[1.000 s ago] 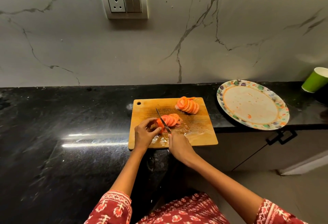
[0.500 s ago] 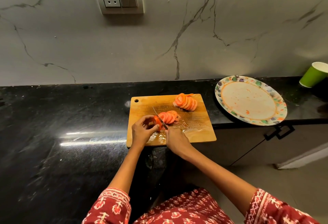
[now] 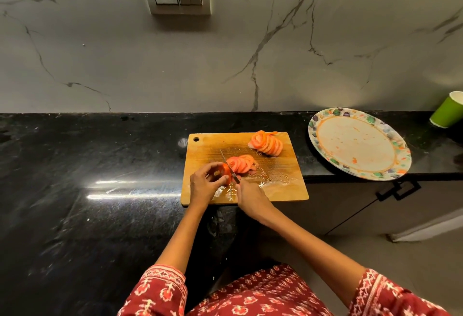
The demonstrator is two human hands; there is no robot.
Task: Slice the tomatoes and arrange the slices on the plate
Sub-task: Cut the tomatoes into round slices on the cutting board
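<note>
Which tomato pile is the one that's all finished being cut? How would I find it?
Find the wooden cutting board on the black counter. Go to its far right corner, the one nearest the flowery plate: the finished tomato sits there, a tidy row of slices leaning together. No hand or knife touches it, unlike the other pile nearer the person.
</note>
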